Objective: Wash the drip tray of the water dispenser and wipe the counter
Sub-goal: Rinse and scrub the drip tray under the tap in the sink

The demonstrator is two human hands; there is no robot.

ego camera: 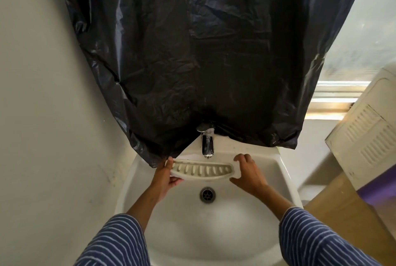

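Over the sink (285, 171) | left hand (169, 176) grips drip tray (202, 169) | right hand (248, 172) curls around its other end

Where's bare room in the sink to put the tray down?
Free: the basin floor from the drain to the near rim. Crowded: the back ledge at the faucet, where the left hand and right hand hold the drip tray.
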